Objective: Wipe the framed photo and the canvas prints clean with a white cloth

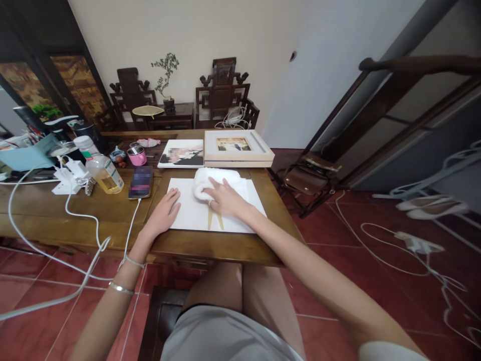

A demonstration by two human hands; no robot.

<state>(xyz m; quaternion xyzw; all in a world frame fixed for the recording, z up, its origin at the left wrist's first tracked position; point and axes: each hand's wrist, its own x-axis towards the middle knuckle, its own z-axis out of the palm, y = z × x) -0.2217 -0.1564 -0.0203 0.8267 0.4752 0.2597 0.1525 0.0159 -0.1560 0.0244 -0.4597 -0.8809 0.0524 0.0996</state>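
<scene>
A flat white board (195,215) lies on the wooden table (93,210) in front of me. My left hand (164,213) rests flat on its left edge, fingers stretched out. My right hand (224,197) presses down on a crumpled white cloth (210,180) lying on the board's upper middle, fingers spread over it. Two thin tan strips (215,219) show on the board just below my right hand.
A light framed picture (237,148) and a photo print (182,153) lie behind the board. Left of it are a phone (141,182) on a cable, a bottle of yellow liquid (103,170), a pink cup (137,156) and white chargers (69,178). Cables trail over the red floor.
</scene>
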